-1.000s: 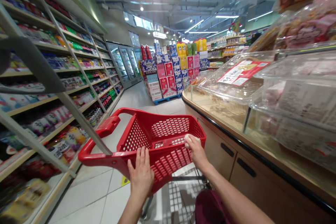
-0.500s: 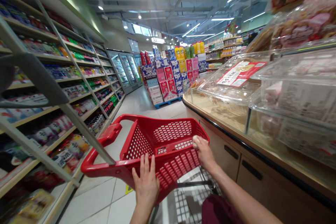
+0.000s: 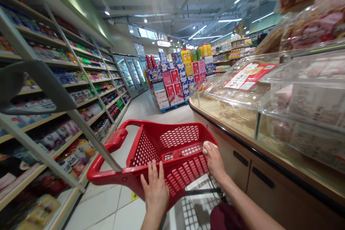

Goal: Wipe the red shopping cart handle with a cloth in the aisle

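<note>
A red plastic shopping cart [image 3: 140,172] with mesh-patterned basket walls stands sideways in front of me. Against the near side of its basket lies my left hand [image 3: 155,188], fingers stretched out and fingertips at the rim, holding nothing. My right hand [image 3: 214,160] is closed on a crumpled white cloth [image 3: 209,147] and presses it to the rim at the cart's right corner. The fingers' far side is hidden. Part of a lower wire basket [image 3: 192,208] shows under the cart.
Drink shelves [image 3: 61,82] line the left, behind a grey pole with a dark handle [image 3: 45,90]. A glass-edged counter [image 3: 215,115] with clear food boxes [image 3: 237,82] runs along the right. Stacked cartons [image 3: 175,88] stand ahead, with glass-door fridges [image 3: 129,73] beyond.
The whole view has shifted slightly, with cart and hands a little farther right in the picture. My right hand has slid the cloth slightly along the rim, and more cloth shows.
</note>
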Tool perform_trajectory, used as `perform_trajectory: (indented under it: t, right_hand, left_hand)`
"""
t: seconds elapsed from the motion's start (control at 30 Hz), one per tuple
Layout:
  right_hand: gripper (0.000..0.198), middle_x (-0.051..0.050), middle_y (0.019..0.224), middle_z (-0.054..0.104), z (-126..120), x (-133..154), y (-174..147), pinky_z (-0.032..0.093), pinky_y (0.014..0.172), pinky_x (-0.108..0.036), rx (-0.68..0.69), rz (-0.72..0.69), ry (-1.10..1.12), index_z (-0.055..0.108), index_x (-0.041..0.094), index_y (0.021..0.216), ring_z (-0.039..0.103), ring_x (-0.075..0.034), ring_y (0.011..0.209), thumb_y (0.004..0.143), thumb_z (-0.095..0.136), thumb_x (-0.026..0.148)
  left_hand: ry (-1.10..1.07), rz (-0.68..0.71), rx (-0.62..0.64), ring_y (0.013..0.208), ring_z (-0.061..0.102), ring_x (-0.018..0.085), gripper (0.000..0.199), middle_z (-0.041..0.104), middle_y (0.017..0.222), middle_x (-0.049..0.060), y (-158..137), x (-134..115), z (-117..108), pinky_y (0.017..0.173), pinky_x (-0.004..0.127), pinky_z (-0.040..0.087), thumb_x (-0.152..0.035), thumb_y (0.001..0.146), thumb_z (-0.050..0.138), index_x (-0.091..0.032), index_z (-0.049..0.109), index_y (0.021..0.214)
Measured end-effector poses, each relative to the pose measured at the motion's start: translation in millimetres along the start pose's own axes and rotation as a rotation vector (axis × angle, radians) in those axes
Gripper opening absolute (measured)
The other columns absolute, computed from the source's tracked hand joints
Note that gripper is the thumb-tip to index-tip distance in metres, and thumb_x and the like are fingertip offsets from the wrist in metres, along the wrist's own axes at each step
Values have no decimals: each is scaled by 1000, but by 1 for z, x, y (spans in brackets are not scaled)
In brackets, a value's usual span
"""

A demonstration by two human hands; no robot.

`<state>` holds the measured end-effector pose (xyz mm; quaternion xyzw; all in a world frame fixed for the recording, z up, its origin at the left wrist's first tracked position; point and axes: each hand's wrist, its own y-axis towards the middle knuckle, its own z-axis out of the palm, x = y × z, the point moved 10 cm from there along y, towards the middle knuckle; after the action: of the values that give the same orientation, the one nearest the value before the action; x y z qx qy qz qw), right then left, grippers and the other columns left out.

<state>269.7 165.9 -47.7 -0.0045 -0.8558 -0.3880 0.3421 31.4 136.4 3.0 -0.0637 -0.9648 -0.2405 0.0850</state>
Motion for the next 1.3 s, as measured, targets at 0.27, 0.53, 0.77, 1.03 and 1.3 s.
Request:
perform_trajectory:
  t: [0.27, 0.53, 0.77, 1.03, 1.3]
  right_hand:
    - [45, -6, 119, 54, 23, 63, 12, 40, 93, -35, 292, -168, 160, 57, 21, 111, 49, -17, 110, 75, 36, 4]
    - [50, -11, 124, 49, 27, 37, -1, 35, 96, -43, 139, -127, -49, 51, 18, 118, 40, -21, 118, 75, 33, 1]
    - [49, -8, 123, 51, 7, 27, 0, 34, 97, -43, 94, -93, 79, 55, 20, 114, 42, -20, 117, 72, 35, 3]
    - [47, -6, 106, 62, -4, 22, 37, 43, 87, -30, 193, 152, 337, 59, 16, 105, 56, -16, 98, 68, 33, 5]
    - [43, -9, 120, 53, 0, -22, 26, 31, 96, -45, 140, 48, -122, 57, 19, 109, 43, -22, 116, 77, 32, 5]
  left_hand:
    - [-25, 49, 18, 128, 23, 25, 59, 34, 136, 12, 7, -7, 6, 104, 53, 12, -22, 70, 41, -10, 34, 128]
    - [-6, -23, -23, 129, 21, 27, 63, 30, 137, 16, 4, -9, 8, 103, 51, 15, -23, 69, 43, -4, 33, 127]
    - [-48, 33, 28, 129, 22, 24, 64, 28, 138, 10, 1, -7, 12, 103, 53, 13, -24, 68, 43, -9, 32, 129]
    - [-38, 10, -23, 129, 20, 26, 64, 29, 138, 15, 0, -10, 9, 102, 53, 16, -24, 68, 43, -6, 32, 128]
    - [-48, 30, -33, 129, 21, 26, 63, 30, 138, 14, -4, -8, 11, 102, 53, 17, -25, 68, 43, -7, 33, 128]
